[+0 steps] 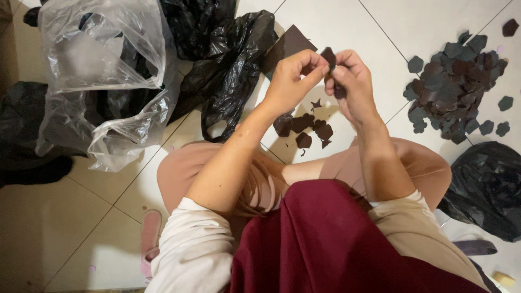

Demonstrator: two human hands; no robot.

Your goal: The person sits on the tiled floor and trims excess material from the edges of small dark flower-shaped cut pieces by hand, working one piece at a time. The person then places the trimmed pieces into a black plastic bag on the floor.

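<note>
My left hand (pixel 296 73) and my right hand (pixel 351 81) meet above the tiled floor, both pinching a small dark petal-shaped piece (pixel 328 55) between fingertips. My right hand also seems to hold more dark pieces (pixel 340 91) in its palm. Below the hands, a few dark cut-out pieces (pixel 304 127) lie on the white tile (pixel 336 24) in front of my knees. A dark flat sheet (pixel 290 43) lies just behind my left hand.
A large pile of dark petal shapes (pixel 453 87) sits at the right. Black plastic bags (pixel 228 59) lie at the top centre, and another black bag (pixel 485 187) at the right. A clear plastic bag (pixel 103 81) stands at the left. A pink slipper (pixel 149 239) lies by my leg.
</note>
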